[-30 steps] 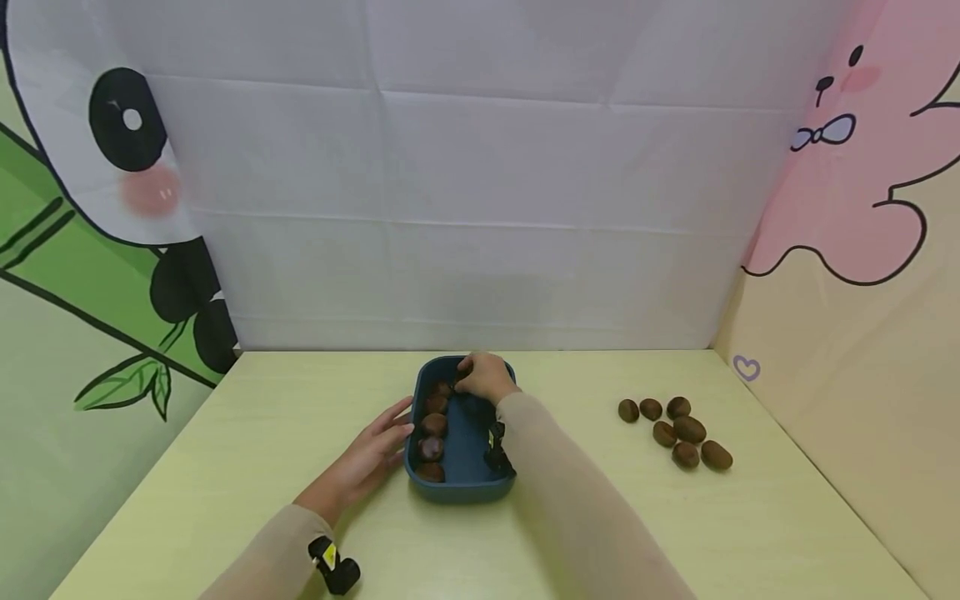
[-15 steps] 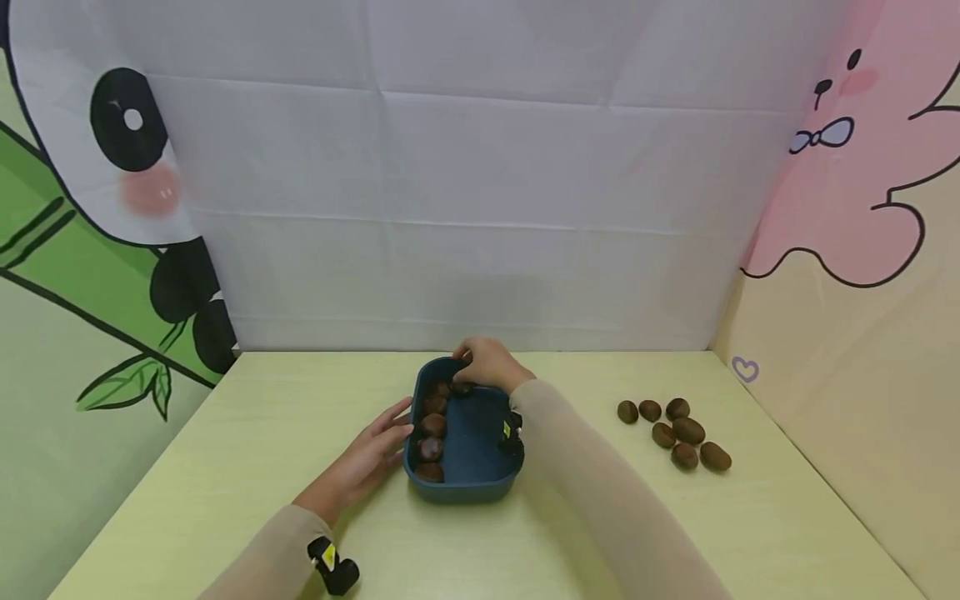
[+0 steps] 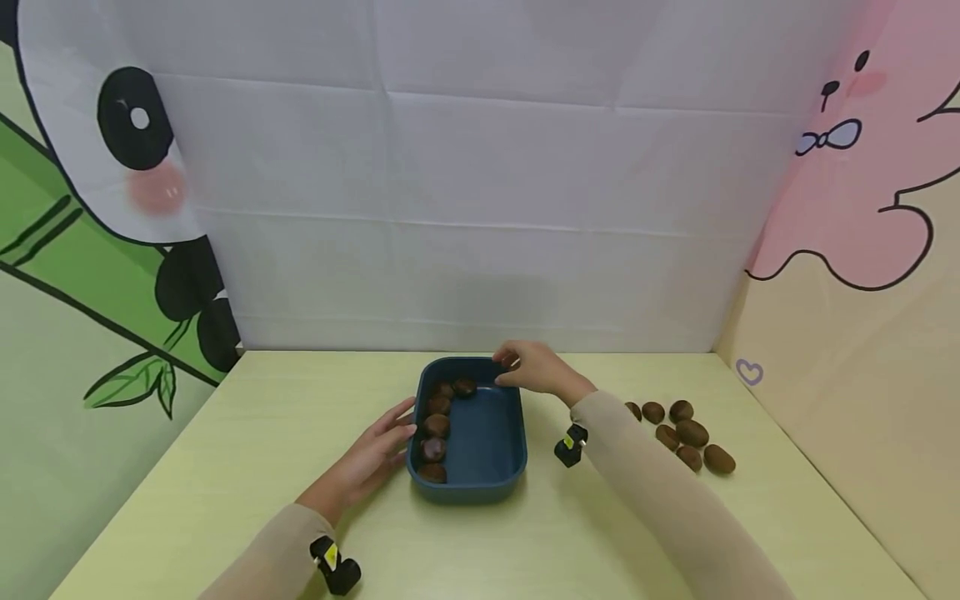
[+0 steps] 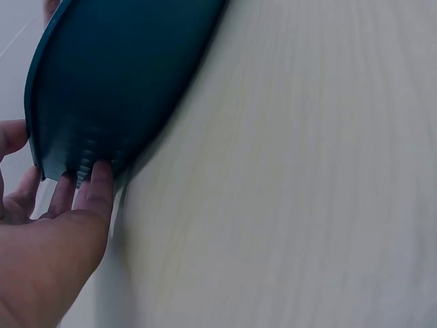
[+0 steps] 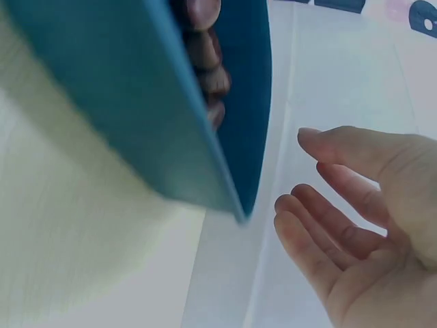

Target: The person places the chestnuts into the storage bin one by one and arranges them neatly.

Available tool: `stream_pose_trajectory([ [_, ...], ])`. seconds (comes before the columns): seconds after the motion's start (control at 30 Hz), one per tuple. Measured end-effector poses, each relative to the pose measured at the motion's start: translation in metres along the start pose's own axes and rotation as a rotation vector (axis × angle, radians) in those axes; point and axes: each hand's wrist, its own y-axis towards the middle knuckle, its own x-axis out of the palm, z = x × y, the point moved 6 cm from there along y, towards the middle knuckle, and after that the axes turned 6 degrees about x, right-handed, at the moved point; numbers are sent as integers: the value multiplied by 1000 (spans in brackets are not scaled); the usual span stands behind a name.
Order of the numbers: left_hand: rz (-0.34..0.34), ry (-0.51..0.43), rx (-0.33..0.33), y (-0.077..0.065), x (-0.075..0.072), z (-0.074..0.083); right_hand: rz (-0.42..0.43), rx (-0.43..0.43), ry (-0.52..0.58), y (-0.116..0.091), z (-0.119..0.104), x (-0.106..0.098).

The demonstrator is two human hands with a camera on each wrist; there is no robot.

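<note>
A blue rectangular box (image 3: 468, 495) stands on the table. Inside, several brown chestnuts (image 3: 436, 426) form a column along its left wall, and another chestnut (image 3: 465, 387) lies beside the column's far end. My left hand (image 3: 371, 457) rests its extended fingers against the box's left side; the left wrist view shows the fingertips touching the outer wall. Above the box's far right corner, my right hand (image 3: 543, 371) has loosely bent fingers. The right wrist view shows this right hand (image 5: 369, 225) with nothing between thumb and fingers, apart from the box.
More chestnuts (image 3: 691, 432) lie loose on the right part of the table (image 3: 465, 550), some partly hidden behind the right sleeve (image 3: 645, 467). A white sheet (image 3: 480, 208) hangs at the table's far edge. Printed panels flank both sides.
My right hand has left the inside of the box and moved right, uncovering the chestnut at the far end. The left hand has stayed against the box.
</note>
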Motion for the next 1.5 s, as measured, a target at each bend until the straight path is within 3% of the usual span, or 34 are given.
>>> stream_pose_trajectory([
  [0.37,1,-17,9,1,1,1,47,53,25,-40,61,-40],
  [0.63,-1,-20,6,1,0,-2,58,166,15,-69,122,-52],
  [0.83,-6,-25,4,1,-1,-3,92,246,-19,-89,155,-57],
  [1.17,-4,-20,6,1,-1,-3,113,330,-49,-103,180,-55],
  [1.5,-1,-11,5,2,-1,-3,124,317,-86,-102,188,-51],
])
